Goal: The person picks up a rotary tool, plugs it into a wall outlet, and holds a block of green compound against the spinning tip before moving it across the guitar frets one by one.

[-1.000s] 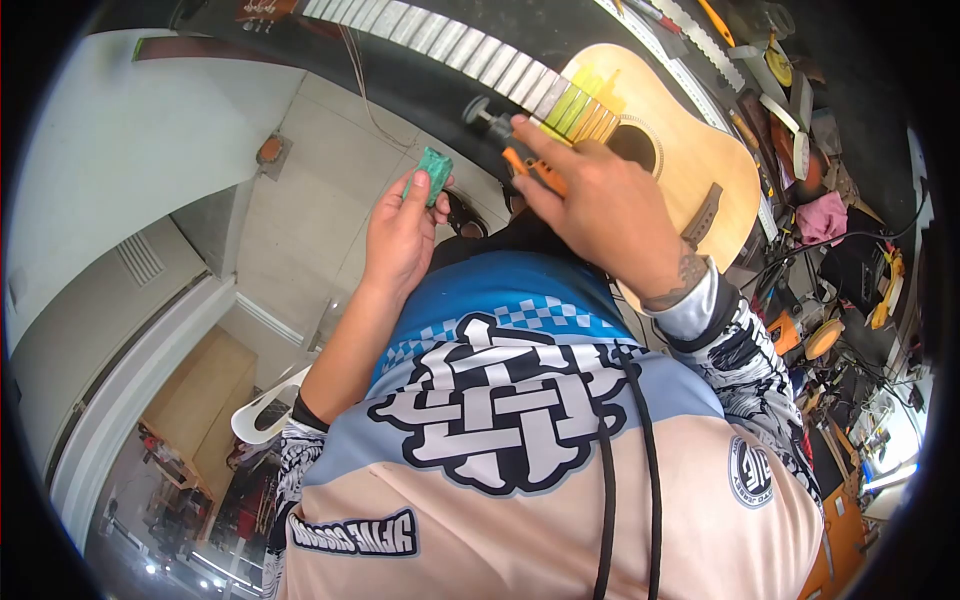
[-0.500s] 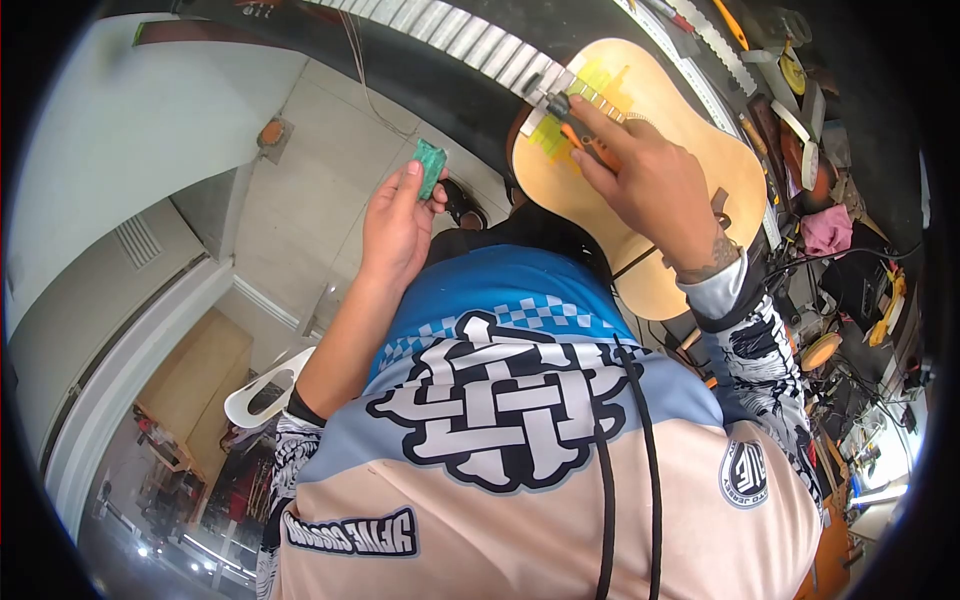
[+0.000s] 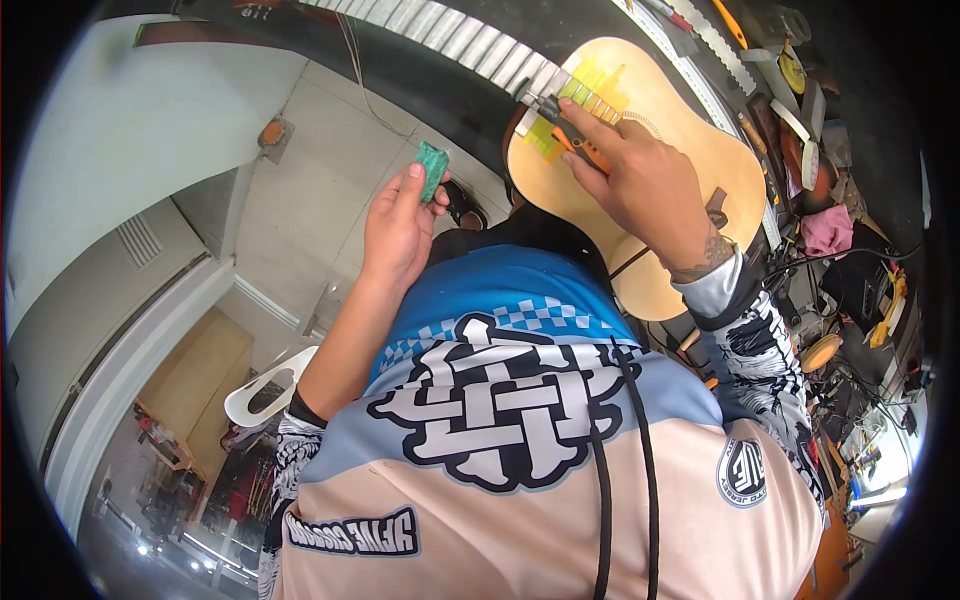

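Pinching green block [image 3: 432,172] between thumb and fingers of left hand [image 3: 396,228]; gripping orange-and-black tool [image 3: 562,139] over guitar fretboard [image 3: 470,45], right hand's [image 3: 652,180] index finger [image 3: 588,118] extended

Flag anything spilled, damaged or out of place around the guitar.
Tools lie jumbled beside the guitar, with a crumpled pink cloth among them, looking untidy. Yellow-green patches near its neck could be tape. No spill or damage shows.
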`<state>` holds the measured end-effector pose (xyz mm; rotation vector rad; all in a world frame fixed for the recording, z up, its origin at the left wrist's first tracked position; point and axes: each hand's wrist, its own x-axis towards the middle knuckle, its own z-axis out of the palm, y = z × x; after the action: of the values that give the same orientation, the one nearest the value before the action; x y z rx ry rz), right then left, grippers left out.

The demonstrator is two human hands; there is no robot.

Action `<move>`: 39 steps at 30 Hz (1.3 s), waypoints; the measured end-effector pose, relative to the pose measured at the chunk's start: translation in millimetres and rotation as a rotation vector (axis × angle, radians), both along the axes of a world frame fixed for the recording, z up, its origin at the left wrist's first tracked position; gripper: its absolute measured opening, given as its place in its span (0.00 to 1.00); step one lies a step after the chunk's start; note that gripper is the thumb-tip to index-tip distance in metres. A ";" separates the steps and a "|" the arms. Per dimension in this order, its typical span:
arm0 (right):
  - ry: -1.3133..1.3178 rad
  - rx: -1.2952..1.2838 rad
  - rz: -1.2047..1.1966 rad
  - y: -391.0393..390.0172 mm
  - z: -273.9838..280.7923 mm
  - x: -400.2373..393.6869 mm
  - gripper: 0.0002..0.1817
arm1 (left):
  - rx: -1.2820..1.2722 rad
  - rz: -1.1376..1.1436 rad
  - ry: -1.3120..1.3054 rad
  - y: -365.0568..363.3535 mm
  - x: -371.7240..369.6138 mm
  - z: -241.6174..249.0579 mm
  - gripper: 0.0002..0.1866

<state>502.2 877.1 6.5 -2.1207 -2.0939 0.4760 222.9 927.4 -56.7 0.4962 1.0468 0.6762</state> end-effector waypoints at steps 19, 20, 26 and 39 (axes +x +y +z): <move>0.021 0.055 -0.108 9.5 -3.5 20.8 0.28 | 0.015 -0.023 0.007 -1.0 3.0 1.3 0.18; 0.015 0.048 -0.096 7.9 -2.6 18.4 0.28 | 0.014 -0.026 0.006 -0.9 2.9 2.0 0.18; 0.011 0.033 0.009 -5.8 -3.4 6.9 0.28 | 0.016 -0.028 -0.016 -1.0 5.2 0.2 0.19; -0.034 0.063 -0.011 3.2 -6.9 9.5 0.28 | 0.021 -0.031 -0.030 1.1 -4.9 1.7 0.19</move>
<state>511.8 880.3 -0.3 -2.1193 -2.0845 0.3702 217.9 928.5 -54.9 0.5187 1.0027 0.6659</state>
